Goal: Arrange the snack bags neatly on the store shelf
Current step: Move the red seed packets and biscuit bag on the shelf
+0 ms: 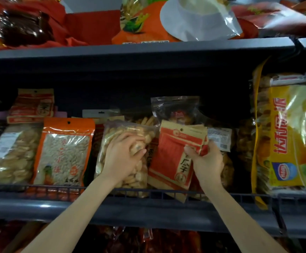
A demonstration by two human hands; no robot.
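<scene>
Red-and-kraft snack bag (174, 157) tilted, long axis leaning left, bottom corner hung over shelf rail (57, 193). Right hand (206, 161) fingers clamped on its right edge. Left hand (123, 157) fingers curled on clear cracker bag (124, 136) just beside. Uprighting judged needed.

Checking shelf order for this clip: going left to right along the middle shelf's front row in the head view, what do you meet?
Clear cracker bag → orange seed bag → clear biscuit bag under the left hand → red packet in the right hand → yellow pack.

Snack bags on the grey middle shelf (148, 209)
Clear bag of pale biscuits (112, 143) stands upright, touching a tilted red-and-tan paper pouch (174, 161).
</scene>
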